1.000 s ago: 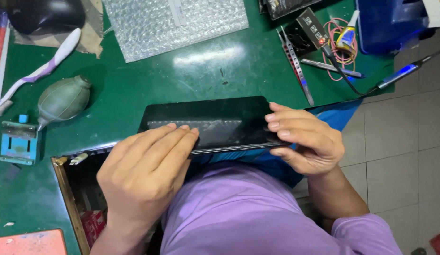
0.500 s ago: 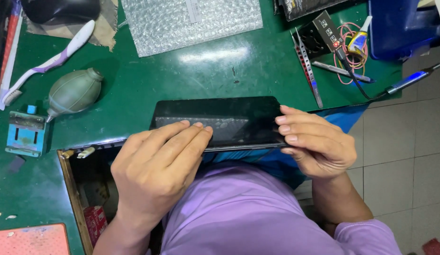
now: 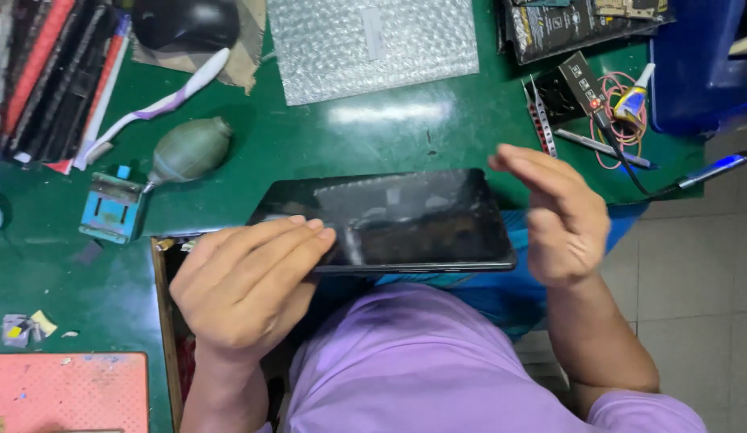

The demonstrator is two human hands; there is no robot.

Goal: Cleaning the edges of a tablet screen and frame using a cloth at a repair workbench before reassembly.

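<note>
Tablet (image 3: 405,220) lying mid-frame at the green bench's (image 3: 309,144) near edge, long axis left-right, left hand (image 3: 249,285) pressing flat-fingered on its left end, right hand (image 3: 562,212) hovering open just off its right end.

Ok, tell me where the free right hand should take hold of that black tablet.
Probably the tablet's right short edge, coming in from the right. It lies flat at the green bench's front, the left hand covers its left end, and the right hand hovers open just off the bare right edge.
</note>
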